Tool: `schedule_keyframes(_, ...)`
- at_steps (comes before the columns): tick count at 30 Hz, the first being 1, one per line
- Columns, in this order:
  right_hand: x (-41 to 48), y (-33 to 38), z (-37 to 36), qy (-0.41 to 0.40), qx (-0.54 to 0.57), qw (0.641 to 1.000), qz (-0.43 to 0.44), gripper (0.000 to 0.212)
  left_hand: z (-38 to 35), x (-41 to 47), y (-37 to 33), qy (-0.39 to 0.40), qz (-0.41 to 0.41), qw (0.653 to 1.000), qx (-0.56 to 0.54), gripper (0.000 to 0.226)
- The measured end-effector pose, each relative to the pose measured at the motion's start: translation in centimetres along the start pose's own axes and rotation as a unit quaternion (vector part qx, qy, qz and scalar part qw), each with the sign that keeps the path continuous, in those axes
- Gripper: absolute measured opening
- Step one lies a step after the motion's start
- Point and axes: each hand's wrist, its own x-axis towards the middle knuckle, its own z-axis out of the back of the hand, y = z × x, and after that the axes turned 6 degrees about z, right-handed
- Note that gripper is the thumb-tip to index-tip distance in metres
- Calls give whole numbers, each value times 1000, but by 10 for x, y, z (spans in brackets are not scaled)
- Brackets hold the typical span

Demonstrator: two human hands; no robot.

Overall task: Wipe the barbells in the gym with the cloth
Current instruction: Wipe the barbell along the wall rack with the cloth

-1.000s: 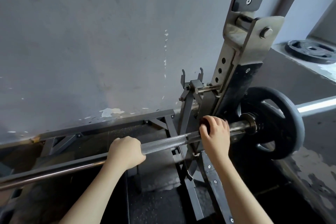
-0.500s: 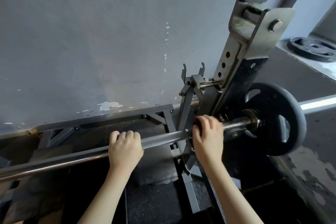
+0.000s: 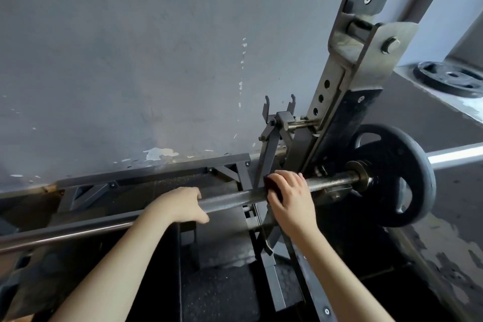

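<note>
The knurled grey steel barbell (image 3: pixel 235 197) lies across the dark metal rack (image 3: pixel 350 117), with a round black weight plate (image 3: pixel 407 191) on its right end. The left hand (image 3: pixel 180 205) has its grip curled round the shaft. The right hand (image 3: pixel 291 198) wraps its grip over a dark cloth (image 3: pixel 271 187) on the bar.

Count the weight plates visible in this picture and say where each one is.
2. One weight plate stands upright on the barbell, at its right end. A second plate lies flat on the ledge at upper right. Others may be out of frame.
</note>
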Motion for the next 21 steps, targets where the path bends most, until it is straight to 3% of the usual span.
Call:
schedule_keyframes(3, 9, -33, 23, 57, -16, 998, 9, 53, 0, 2, -4, 8, 26, 1000, 10, 28)
schedule_keyframes(8, 22, -31, 8, -81, -53, 976, -193, 40, -14, -3, -1, -131, 7, 988, 81, 20)
schedule_keyframes(9, 20, -18, 0, -91, -29, 977, -189, 38, -16, -3, 0, -141, 5, 986, 87, 20)
schedule_keyframes(11, 11, 2, -11, -78, -5, 992, -101, 38, -17, -4, 0, -159, 2, 982, 98, 22)
schedule_keyframes(13, 2, 4, -6, -33, 5, 999, -4, 41, -20, -7, -1, -197, -7, 972, 125, 23)
schedule_keyframes(15, 1, -13, 8, 18, 3, 999, 28, 48, -24, -9, -2, -244, -18, 957, 155, 25)
schedule_keyframes(17, 4, -32, 16, 19, -32, 999, 3, 50, -30, -11, -2, -309, -35, 935, 169, 24)
schedule_keyframes(21, 7, -10, -8, -105, -42, 984, -139, 42, -44, -7, 5, -369, -63, 919, 125, 40)
